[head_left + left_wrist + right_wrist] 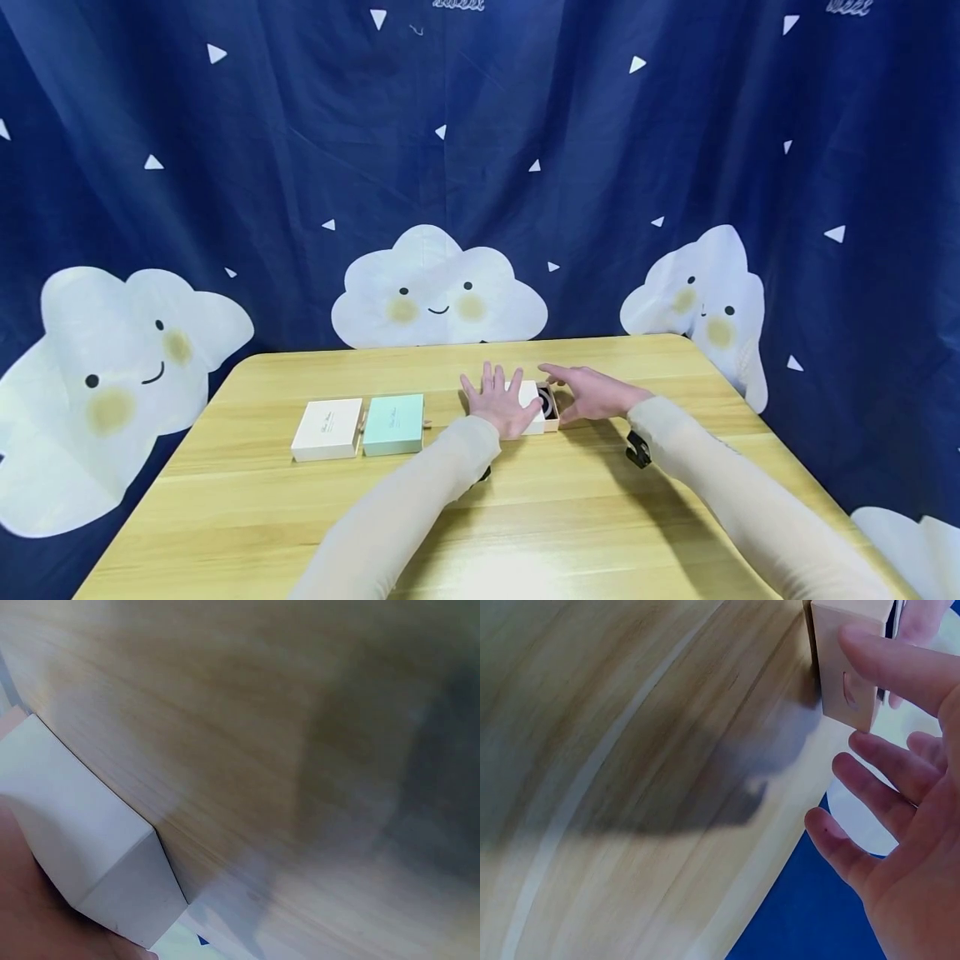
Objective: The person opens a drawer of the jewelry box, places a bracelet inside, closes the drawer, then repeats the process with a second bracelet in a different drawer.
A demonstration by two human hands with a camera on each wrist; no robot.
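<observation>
My left hand (501, 408) lies over a white box (533, 419), its fingers straight and spread. A pale pink drawer (552, 424) sticks partway out of the box's right end. Inside it a dark insert with a round grey shape (546, 403) shows. My right hand (597, 393) is at the drawer's outer end, thumb and fingers spread apart. In the right wrist view the thumb (900, 664) overlaps the drawer's end face (844, 671), which has a small slot, while the other fingers stay loose. The left wrist view has the white box's side (67, 810) beside the hand.
To the left on the wooden table (247, 508) are a closed white box (327, 430) and a mint-green box (394, 425), side by side, each with a small tab at its right side. Behind the table's far edge hangs a dark blue curtain (300, 275) with clouds.
</observation>
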